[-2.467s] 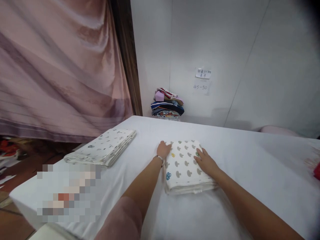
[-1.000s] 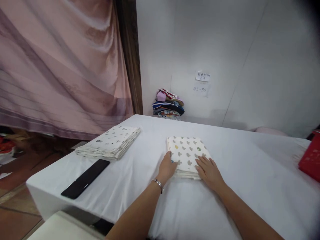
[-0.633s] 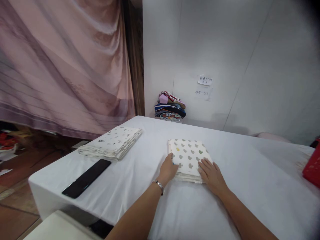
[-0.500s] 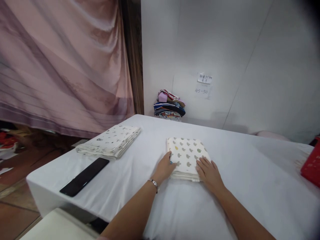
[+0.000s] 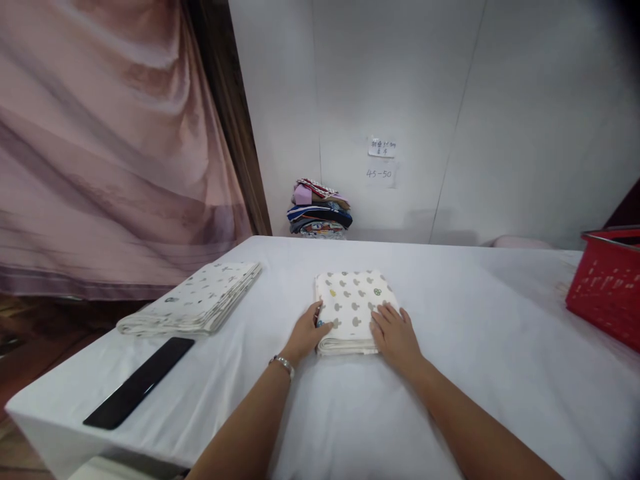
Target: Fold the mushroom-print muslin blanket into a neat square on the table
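Observation:
A folded white cloth [image 5: 356, 303] with grey mushroom-like prints, a few of them coloured, lies flat on the white-covered table [image 5: 340, 413]. My left hand [image 5: 306, 333] grips its near left edge, thumb on top and the other fingers along the side, partly hidden. On the near right corner rests my right hand [image 5: 396, 335], its fingers stretched out flat over the top layer. Farther left is another folded cloth [image 5: 195, 297], white with small dark prints and several layers showing at its side.
A black phone-like slab [image 5: 140, 383] lies near the table's left edge. At the right side stands a red basket [image 5: 607, 287]. Folded fabrics [image 5: 320, 210] are piled beyond the far edge, against a white wall with paper notes [image 5: 381, 160]. A pink curtain [image 5: 115, 147] hangs at left.
My view has swung to the right, bringing more of the red basket into sight. Both hands keep about the same places on the mushroom-print cloth.

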A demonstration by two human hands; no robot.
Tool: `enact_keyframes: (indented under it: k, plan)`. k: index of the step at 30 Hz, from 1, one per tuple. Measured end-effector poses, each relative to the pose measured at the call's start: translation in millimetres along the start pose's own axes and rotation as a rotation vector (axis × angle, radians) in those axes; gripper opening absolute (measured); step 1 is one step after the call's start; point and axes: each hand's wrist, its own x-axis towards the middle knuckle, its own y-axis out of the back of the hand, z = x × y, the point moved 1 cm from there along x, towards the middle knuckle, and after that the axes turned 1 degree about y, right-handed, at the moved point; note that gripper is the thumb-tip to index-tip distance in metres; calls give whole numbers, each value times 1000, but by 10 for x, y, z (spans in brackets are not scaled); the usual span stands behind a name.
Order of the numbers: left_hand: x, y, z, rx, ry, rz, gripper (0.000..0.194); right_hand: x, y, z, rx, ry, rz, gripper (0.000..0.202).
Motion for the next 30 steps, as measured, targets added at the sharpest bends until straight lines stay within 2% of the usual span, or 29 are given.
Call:
enact_keyframes:
  k: [8, 12, 17, 21, 26, 30]
  plan:
    - [-32, 41, 76, 85, 6, -22, 64, 2, -69, 28, -6, 10, 18, 37]
    - [-33, 41, 115, 137, 20, -10, 64, -40, -28, 27, 4, 9, 11, 39]
    - [-20, 22, 98, 126, 5, -10, 64, -279, 88, 20, 29, -104, 86, 45]
    - [-48, 12, 103, 115, -2, 6, 64, -388, 56, 72, 83, -168, 31, 47]
    - [-92, 7, 130, 98, 26, 37, 64, -351, 0, 160, 98, -83, -7, 46]
    - [-86, -19, 133, 81, 68, 37, 64, -381, -75, 332, 94, -22, -55, 47]
